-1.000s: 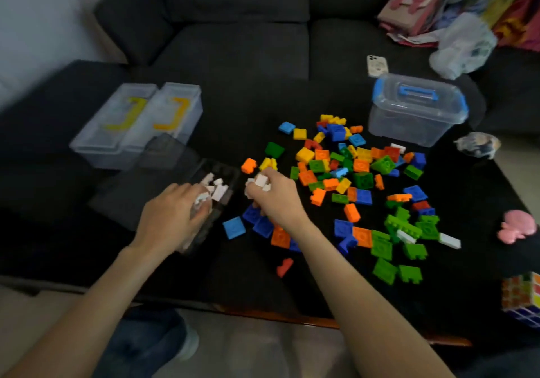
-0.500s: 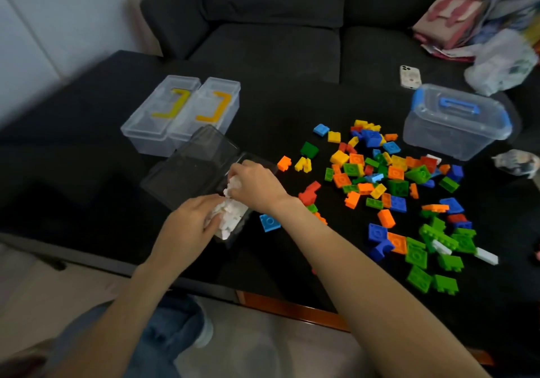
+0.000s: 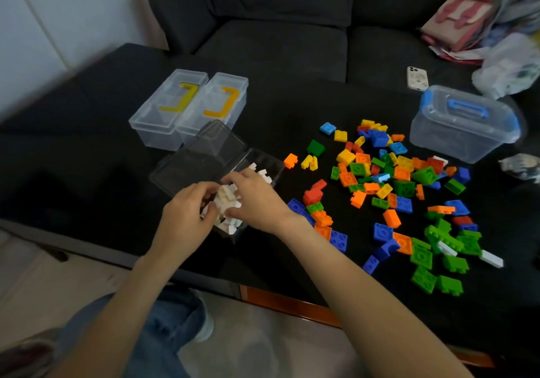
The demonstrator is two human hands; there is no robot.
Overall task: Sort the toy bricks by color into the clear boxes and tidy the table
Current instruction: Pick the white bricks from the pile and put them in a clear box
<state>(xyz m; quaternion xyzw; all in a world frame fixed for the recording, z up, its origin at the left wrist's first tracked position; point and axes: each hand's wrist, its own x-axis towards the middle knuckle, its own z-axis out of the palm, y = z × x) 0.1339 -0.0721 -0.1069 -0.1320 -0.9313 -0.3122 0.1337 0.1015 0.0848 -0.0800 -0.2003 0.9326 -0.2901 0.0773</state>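
A clear box [image 3: 267, 163] with its lid [image 3: 201, 158] swung open lies at the table's front left, heaped with white bricks [image 3: 226, 202]. My left hand [image 3: 185, 220] curls its fingers into the near end of that heap. My right hand [image 3: 258, 199] lies over the heap from the right, fingers and thumb curled round white bricks. A spread of blue, green, orange, yellow and red bricks [image 3: 394, 179] covers the table's right half. Two loose white bricks [image 3: 492, 258] lie among the green ones.
Two closed clear boxes, one with a yellow handle [image 3: 163, 114] and one with an orange handle [image 3: 217, 106], stand behind the open box. A larger tub with a blue handle [image 3: 464, 126] sits at the back right. A phone [image 3: 417, 78] lies near it. A dark sofa is behind.
My right hand carried white bricks from the table leftward into the open box. My left hand shifted from the box's side onto the white heap. Both hands now meet there.
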